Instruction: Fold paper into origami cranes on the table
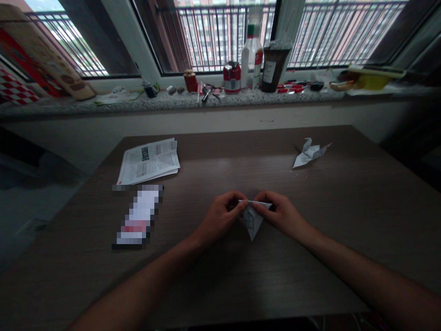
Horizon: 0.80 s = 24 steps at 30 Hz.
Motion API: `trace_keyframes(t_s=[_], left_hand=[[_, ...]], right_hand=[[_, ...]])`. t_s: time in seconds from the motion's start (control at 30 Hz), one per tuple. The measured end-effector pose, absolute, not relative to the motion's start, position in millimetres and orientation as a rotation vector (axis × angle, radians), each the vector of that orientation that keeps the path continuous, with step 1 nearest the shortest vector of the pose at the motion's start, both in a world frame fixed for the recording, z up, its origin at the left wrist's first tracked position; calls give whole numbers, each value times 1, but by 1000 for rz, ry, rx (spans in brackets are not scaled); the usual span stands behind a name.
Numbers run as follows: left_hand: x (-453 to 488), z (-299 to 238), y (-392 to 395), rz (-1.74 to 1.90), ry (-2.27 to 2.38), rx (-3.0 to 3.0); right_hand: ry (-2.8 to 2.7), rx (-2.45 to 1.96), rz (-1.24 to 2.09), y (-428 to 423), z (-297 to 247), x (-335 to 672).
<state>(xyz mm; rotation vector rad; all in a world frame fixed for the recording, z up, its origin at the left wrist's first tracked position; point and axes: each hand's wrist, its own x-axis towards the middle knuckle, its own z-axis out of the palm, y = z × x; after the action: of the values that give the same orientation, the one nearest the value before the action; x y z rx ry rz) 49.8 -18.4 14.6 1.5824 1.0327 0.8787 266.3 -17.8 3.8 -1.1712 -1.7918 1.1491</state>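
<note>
A small piece of folded paper (252, 224) with print on it hangs point-down between my hands, just above the brown table. My left hand (227, 209) pinches its upper left edge between thumb and forefinger. On the upper right edge my right hand (275, 208) grips it the same way, the two thumbs almost meeting on the near face. Fingers cover both upper corners, so the folds there are hidden. Farther back on the right stands a finished-looking paper crane (309, 152) made of similar printed paper.
A stack of folded printed sheets (149, 161) lies at the table's back left, with a blurred phone-like slab (139, 216) nearer me. Along the granite windowsill (120, 106) stand a red can (232, 78), a clear bottle (246, 64), a dark cup (273, 69) and small clutter.
</note>
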Motion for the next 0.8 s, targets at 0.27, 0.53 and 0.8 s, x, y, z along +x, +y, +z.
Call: trace_keyframes(t_s=[0.27,0.53,0.8], left_hand=[[50,17,-19,893,1053,1618],[50,15,-19,883,975,1474],[49,13,-20,887,915,1390]], right_hand=[[-1793,-1131,1175,-17,4,266],[-1777,-1131,1127,-18,6,267],[-1785,-1159,1074,-16,5,271]])
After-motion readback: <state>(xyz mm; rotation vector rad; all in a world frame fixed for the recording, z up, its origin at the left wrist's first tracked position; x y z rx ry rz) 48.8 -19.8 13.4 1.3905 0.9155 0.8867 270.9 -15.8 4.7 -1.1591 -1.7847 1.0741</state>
